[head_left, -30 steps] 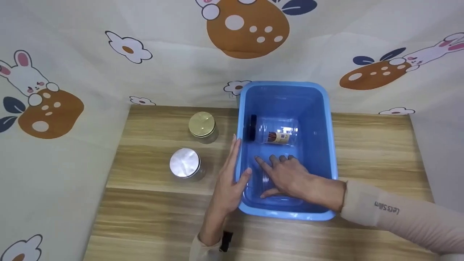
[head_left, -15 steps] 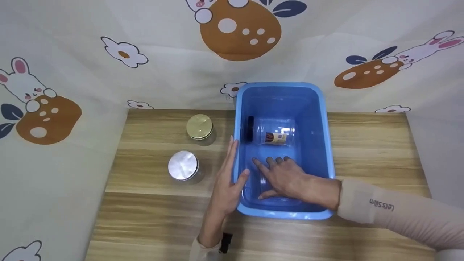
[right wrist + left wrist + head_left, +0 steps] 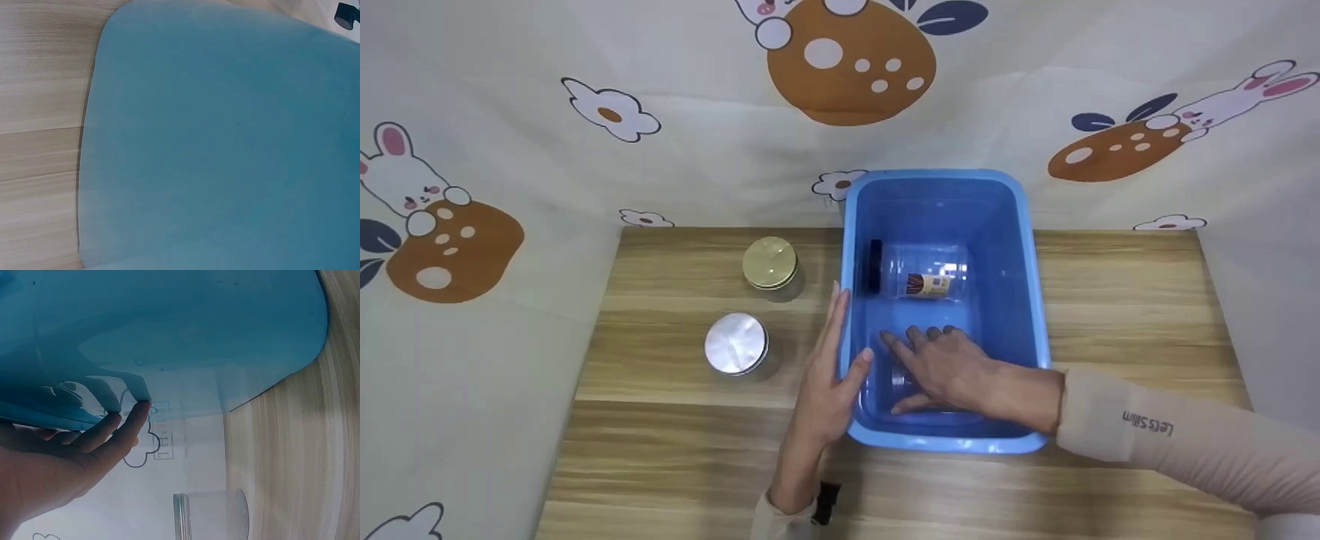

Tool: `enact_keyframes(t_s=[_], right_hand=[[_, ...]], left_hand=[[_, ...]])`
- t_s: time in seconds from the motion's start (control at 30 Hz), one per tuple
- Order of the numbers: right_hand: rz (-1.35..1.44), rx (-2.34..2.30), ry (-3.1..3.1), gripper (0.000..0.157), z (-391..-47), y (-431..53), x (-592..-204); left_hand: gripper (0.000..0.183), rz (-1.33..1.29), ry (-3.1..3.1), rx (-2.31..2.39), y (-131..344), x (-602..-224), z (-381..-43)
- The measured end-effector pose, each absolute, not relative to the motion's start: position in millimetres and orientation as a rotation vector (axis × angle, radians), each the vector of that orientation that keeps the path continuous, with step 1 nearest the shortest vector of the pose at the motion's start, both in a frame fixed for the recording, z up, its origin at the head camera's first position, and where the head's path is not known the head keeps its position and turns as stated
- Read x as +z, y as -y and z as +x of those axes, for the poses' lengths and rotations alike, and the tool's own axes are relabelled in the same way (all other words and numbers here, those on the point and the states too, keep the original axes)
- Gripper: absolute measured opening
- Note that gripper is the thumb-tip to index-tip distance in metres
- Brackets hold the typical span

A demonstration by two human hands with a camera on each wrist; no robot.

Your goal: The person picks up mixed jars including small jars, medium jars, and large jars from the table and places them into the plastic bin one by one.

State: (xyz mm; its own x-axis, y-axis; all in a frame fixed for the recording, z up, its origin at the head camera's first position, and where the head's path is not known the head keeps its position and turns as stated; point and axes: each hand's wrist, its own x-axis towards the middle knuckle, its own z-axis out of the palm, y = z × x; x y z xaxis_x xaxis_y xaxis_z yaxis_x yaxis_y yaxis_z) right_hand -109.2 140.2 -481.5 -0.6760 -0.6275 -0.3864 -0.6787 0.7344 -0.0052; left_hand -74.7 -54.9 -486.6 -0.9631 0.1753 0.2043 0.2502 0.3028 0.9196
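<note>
A deep blue plastic tub (image 3: 1039, 315) stands on the table. My left hand (image 3: 829, 386) holds its left rim, fingers along the outer wall and thumb over the inner side; the left wrist view shows the fingertips against the wall. Inside the tub my right hand (image 3: 952, 371) reaches down, fingers and thumb spread around a clear jar (image 3: 901, 375) that it mostly covers. Farther back in the tub a clear jar with a black lid (image 3: 934, 274) lies on its side, label showing. Only the tub's outer wall (image 3: 214, 146) fills the right wrist view, so that hand is hidden there.
Left of the tub stand two clear jars, one with a gold lid (image 3: 769, 262) and one with a silver lid (image 3: 736, 343). Cloth with printed rabbits (image 3: 697, 165) hangs behind the wood-grain table (image 3: 660, 450) and at its sides.
The head view shifts slightly. Both hands keep their places on and in the tub. Under my right hand, the visible part of the clear jar looks slightly different, as if it has turned a little.
</note>
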Motion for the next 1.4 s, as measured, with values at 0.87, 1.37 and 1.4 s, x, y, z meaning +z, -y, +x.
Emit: enact_keyframes(t_s=[0.87,1.37,1.4], right_hand=[[-1.208,-0.004,-2.751,0.109,-111.4,-149.1,-471.4],[-1.184,-0.224,-2.893,0.108,-115.5,-165.6,-440.5],[-1.192,-0.218,-2.895,0.108,-115.2,-165.6,-440.5]], left_hand=[[0.065,-0.402,2.505,-1.75,53.0,-485.7,-74.5],[0.071,-0.515,2.283,-2.065,60.5,-489.4,-73.8],[0.071,-0.51,2.285,-2.068,60.8,-488.9,-74.0]])
